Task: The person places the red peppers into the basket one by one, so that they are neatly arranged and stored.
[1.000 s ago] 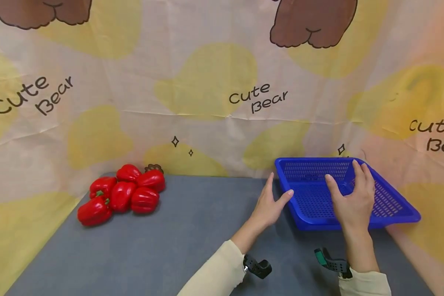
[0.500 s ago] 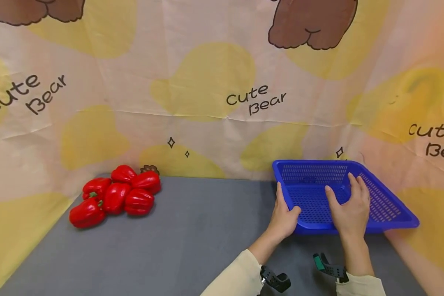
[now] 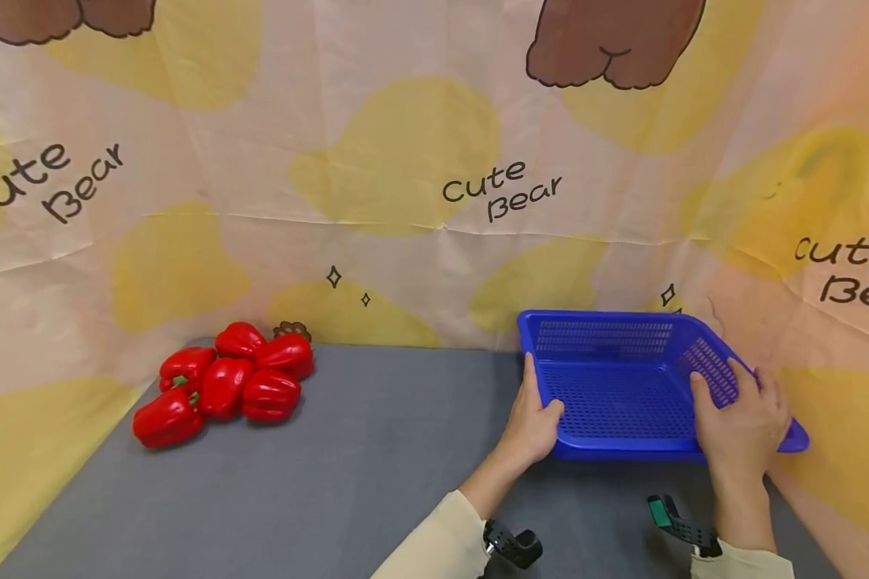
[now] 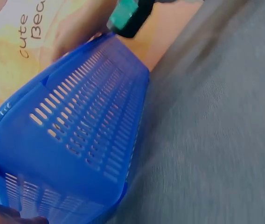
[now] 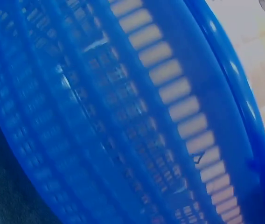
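hands (image 3: pixel 532 418) grip blue basket (image 3: pixel 608 346) sides (peppers (image 3: pixel 224 382) well apart).

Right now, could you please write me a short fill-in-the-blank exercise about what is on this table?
1. Both hands grip a basket whose colour is ____.
2. The left hand holds the basket's ____ side, the right hand the opposite one.
3. The peppers in the pile are all ____ in colour.
4. The basket holds ____ peppers.

Missing words: blue; left; red; no
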`<act>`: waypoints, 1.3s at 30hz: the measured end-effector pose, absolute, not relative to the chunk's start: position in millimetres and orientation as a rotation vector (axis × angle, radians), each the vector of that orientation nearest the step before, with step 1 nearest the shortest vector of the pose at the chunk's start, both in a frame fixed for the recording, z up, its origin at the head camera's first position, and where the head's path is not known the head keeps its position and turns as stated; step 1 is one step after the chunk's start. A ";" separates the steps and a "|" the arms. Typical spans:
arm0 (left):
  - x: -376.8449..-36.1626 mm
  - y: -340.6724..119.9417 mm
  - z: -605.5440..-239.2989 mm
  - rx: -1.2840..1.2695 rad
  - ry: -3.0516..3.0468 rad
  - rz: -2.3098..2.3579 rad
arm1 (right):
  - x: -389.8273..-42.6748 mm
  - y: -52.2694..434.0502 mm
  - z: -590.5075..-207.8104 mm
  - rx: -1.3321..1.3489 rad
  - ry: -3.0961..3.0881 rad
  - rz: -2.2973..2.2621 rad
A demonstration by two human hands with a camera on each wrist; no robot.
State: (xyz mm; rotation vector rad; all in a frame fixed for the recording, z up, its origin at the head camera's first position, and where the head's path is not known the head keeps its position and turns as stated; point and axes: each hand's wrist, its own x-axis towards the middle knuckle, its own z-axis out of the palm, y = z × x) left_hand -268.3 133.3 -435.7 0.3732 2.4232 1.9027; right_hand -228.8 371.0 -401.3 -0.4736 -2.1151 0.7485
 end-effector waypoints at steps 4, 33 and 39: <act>-270.1 115.8 -434.1 0.387 2.433 1.880 | -226.6 374.7 -400.8 -0.627 -2.265 0.735; -277.5 -5.8 -438.4 0.444 2.350 1.898 | -239.4 387.9 -403.9 -0.263 -2.983 0.960; -282.0 -36.1 -440.9 0.445 2.331 1.906 | -240.8 363.0 -420.2 -0.172 -2.770 1.283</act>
